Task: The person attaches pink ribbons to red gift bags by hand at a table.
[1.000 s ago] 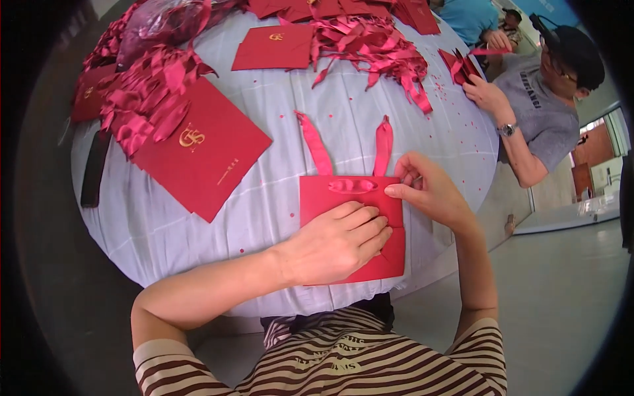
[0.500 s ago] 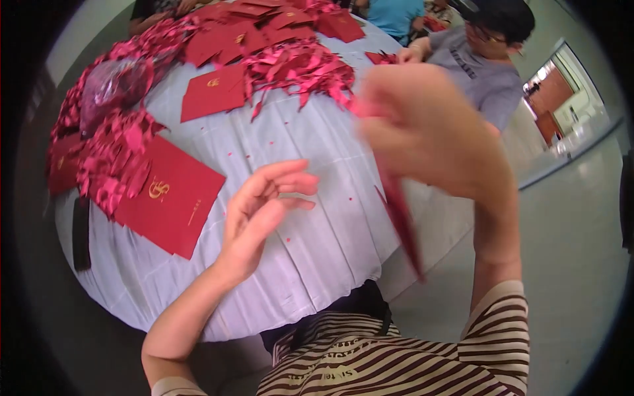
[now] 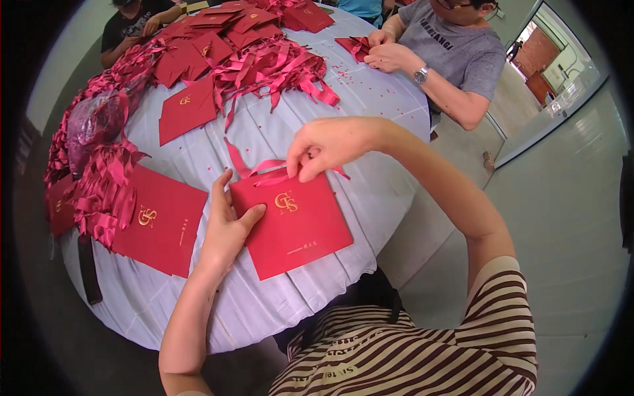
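In front of me a red paper gift bag (image 3: 297, 228) with a gold emblem is held flat-sided above the white-covered table. My left hand (image 3: 228, 221) grips its left edge, thumb on the front face and fingers behind. At the bag's top, my right hand (image 3: 323, 148) pinches the pink ribbon (image 3: 271, 177) that runs through the upper edge. Loose ribbon ends stick out to the left and right of those fingers. Just left of my left hand lies a stack of red bags (image 3: 165, 221), with a bunch of pink ribbons (image 3: 109, 191) over its far side.
Across the round table (image 3: 389, 178) are a ribbon heap (image 3: 271, 69), a red bag (image 3: 188, 111) and a pile of bags (image 3: 191, 56). A purple plastic bag (image 3: 92, 125) sits at left. One co-worker (image 3: 456, 59) handles a red bag at right; another (image 3: 135, 26) sits far left.
My right hand has come down and left from its raised position, bringing the red bag over the table. My left hand, empty before, now holds the bag's edge.
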`<move>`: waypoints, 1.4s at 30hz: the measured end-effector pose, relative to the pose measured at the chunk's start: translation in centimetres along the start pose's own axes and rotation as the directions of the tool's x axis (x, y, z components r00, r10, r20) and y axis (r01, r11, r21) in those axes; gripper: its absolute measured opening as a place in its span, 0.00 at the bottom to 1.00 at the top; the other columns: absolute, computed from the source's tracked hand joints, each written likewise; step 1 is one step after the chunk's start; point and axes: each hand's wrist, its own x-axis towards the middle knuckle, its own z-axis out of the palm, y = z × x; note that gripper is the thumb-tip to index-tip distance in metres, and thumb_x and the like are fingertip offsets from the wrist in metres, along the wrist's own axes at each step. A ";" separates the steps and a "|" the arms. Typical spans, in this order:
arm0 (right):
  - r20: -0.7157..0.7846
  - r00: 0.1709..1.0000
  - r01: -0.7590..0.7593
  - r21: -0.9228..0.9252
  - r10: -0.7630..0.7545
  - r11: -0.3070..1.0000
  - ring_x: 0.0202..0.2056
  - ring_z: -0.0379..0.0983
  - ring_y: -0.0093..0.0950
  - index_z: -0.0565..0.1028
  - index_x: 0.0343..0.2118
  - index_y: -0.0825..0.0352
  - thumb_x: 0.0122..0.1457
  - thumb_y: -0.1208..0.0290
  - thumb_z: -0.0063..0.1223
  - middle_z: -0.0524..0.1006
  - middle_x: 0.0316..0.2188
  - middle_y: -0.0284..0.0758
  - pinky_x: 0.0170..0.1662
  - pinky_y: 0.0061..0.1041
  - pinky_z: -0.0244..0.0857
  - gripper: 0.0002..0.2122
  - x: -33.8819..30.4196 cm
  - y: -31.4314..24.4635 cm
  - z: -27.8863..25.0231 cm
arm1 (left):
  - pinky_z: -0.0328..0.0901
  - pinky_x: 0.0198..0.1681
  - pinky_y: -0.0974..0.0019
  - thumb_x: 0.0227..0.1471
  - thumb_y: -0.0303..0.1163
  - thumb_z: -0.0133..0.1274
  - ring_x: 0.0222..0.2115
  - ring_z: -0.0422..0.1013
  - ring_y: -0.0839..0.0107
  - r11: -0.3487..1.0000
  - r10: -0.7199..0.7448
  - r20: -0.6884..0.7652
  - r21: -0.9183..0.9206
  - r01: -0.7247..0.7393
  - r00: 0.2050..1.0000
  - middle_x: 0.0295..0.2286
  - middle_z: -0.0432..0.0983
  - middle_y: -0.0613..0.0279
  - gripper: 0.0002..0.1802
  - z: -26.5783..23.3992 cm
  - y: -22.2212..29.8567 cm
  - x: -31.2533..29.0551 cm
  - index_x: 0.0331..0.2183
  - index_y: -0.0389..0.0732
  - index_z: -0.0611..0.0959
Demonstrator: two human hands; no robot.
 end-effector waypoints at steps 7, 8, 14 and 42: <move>-0.740 0.671 -0.264 -0.171 0.054 0.949 0.39 0.71 0.38 0.74 0.45 0.63 0.55 0.70 0.52 0.74 0.34 0.40 0.43 0.34 0.64 0.14 -1.6 3.4 0.4 | 0.66 0.49 0.66 0.49 0.19 0.54 0.46 0.68 0.67 0.946 0.081 0.023 0.314 -0.084 0.996 0.49 0.64 0.50 0.39 -0.3 0.3 -0.1 0.60 0.43 0.57; -0.757 0.653 -0.204 -0.216 -0.032 0.955 0.38 0.71 0.37 0.74 0.44 0.63 0.55 0.69 0.52 0.74 0.33 0.39 0.42 0.34 0.65 0.13 -1.5 3.4 0.7 | 0.67 0.48 0.67 0.49 0.19 0.55 0.46 0.68 0.68 0.939 0.075 0.017 0.334 -0.076 0.997 0.49 0.64 0.51 0.39 -0.1 0.9 -0.5 0.60 0.44 0.57; -0.585 0.811 -0.083 -0.107 0.005 0.991 0.34 0.73 0.37 0.75 0.34 0.67 0.52 0.68 0.53 0.76 0.27 0.40 0.38 0.35 0.65 0.09 -2.7 4.2 4.2 | 0.66 0.42 0.64 0.47 0.24 0.58 0.41 0.69 0.60 0.686 0.263 0.066 0.689 -0.235 0.962 0.47 0.64 0.47 0.40 -0.8 0.7 -1.8 0.59 0.37 0.57; -0.943 0.333 -0.294 -0.100 0.004 0.951 0.30 0.70 0.31 0.68 0.41 0.69 0.46 0.62 0.66 0.71 0.36 0.41 0.31 0.28 0.65 0.23 2.7 7.2 5.3 | 0.44 0.62 0.48 0.50 0.40 0.53 0.60 0.51 0.51 0.093 0.356 0.570 0.767 -0.635 0.740 0.57 0.56 0.45 0.36 2.6 1.4 -2.7 0.56 0.31 0.64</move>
